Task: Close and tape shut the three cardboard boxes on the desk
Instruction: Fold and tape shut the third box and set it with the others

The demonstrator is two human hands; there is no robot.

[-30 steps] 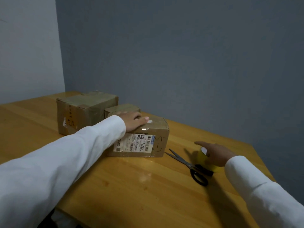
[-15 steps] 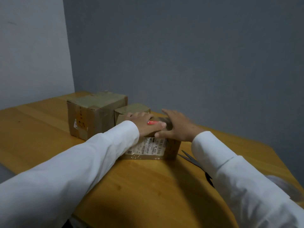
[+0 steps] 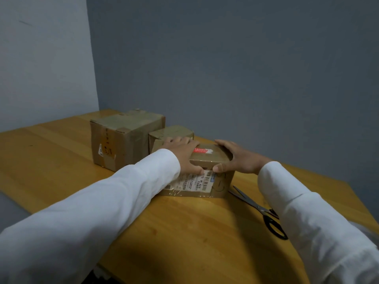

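Three cardboard boxes stand on the wooden desk [image 3: 51,160]. A large box [image 3: 123,140] with tape over its closed top is at the back left, and a small closed box [image 3: 174,131] sits right of it. In front is the near box [image 3: 217,181], with a shipping label on its front and a red sticker on its closed top. My left hand [image 3: 180,152] lies flat on that top's left part, thumb down over the front edge. My right hand [image 3: 242,160] clasps the box's right end, fingers along the far top edge and thumb on the front edge.
Black-handled scissors [image 3: 256,208] lie on the desk just right of the near box, partly under my right sleeve. Grey walls close off the back and left. The desk's front edge runs diagonally at lower left. No tape roll is in view.
My right hand left the yellow tape roll by the scissors and came onto the near box's right end. My left hand stayed on the top, its thumb now over the front edge.
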